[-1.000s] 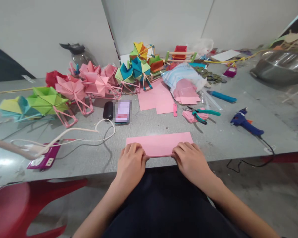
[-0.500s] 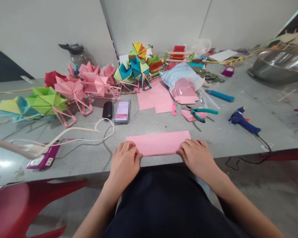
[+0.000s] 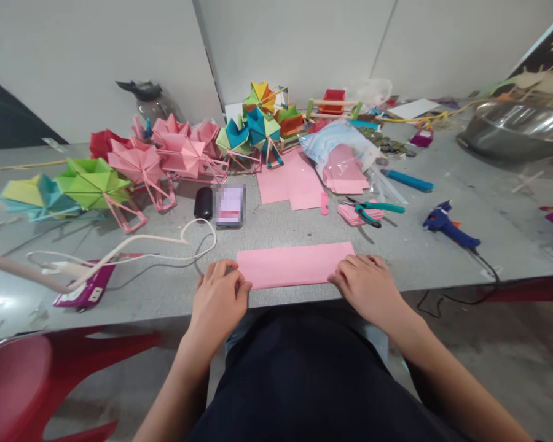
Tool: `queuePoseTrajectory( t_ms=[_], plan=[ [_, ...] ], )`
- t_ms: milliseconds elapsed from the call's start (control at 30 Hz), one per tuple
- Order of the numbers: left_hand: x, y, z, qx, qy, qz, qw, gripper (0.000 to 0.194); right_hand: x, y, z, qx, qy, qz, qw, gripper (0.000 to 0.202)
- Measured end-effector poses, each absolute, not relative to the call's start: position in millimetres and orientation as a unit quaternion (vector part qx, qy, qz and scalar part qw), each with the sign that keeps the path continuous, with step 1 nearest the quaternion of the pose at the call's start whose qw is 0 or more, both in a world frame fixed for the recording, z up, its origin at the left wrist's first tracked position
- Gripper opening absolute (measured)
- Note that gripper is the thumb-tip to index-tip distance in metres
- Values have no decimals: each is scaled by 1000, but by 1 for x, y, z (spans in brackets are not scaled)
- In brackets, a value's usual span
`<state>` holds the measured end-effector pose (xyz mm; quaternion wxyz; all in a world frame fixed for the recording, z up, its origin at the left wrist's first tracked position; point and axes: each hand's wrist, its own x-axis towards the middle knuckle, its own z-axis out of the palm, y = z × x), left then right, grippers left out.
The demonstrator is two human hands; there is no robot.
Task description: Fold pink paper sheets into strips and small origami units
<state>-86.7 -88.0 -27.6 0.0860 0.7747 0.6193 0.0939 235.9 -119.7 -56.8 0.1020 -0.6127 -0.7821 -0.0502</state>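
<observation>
A folded pink paper strip [image 3: 292, 265] lies flat along the front of the grey table. At its left end is my left hand [image 3: 219, 294], with fingers curled and the thumb tip at the lower left corner. My right hand [image 3: 366, 283] is closed over the other end, its thumb along the near edge and its fingers on top. Beyond the strip, teal-handled pliers [image 3: 380, 209] rest on a small stack of pink paper pieces [image 3: 350, 213]. A pink cutter [image 3: 324, 203] lies beside larger pink sheets [image 3: 299, 184].
Folded paper wheels [image 3: 141, 162] on stick frames line the back left. A phone [image 3: 230, 205] and black case [image 3: 203, 204] lie nearer. On the right are a blue glue gun [image 3: 449, 226], a blue cutter [image 3: 408, 180] and a metal basin [image 3: 516, 132]. A white cable [image 3: 142, 237] crosses the left.
My left hand has slid left, from over the strip's lower left corner to its outer edge. My right hand stays at the right end, and the strip keeps its shape.
</observation>
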Motion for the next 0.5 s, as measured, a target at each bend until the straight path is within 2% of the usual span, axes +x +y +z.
queuePoseTrajectory(
  t_ms=[333,500],
  plan=[
    [-96,-90,-30,765,634,91,71,20,231,-120,-51,-608,-785,-70,100,26],
    [-96,-90,-31,765,633,94,74,20,197,-118,-44,-564,-815,-57,119,22]
  ],
)
